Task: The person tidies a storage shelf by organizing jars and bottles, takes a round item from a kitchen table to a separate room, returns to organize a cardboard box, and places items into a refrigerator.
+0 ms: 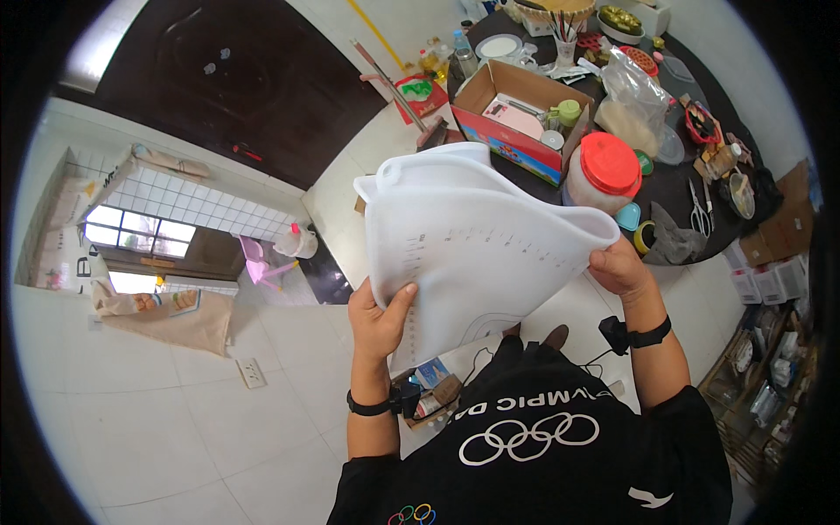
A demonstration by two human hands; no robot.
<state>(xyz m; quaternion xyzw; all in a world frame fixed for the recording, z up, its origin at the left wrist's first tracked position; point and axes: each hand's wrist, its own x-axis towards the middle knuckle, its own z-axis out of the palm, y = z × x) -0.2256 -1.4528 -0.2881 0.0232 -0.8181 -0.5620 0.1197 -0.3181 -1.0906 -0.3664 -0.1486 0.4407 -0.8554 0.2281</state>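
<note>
Between my two hands hangs a white flexible baking mat [472, 262], probably silicone, with printed scale marks and curved lines. It is folded over on itself, and its upper edge stands in loose waves. My left hand [380, 315] pinches the mat's left edge, thumb on the near face. With my right hand [620, 266] I grip the right corner, where the mat curls round in a loop. The mat is held up in front of my body, apart from the table, and hides part of the floor and the table's near edge.
A dark round table [676, 236] carries an open cardboard box [525, 125], a red-lidded jar [607, 170], a plastic bag [630, 105], scissors [701, 209] and yellow tape [644, 237]. A broom [400, 95] leans beyond it. Wire shelves [748, 387] stand at the right.
</note>
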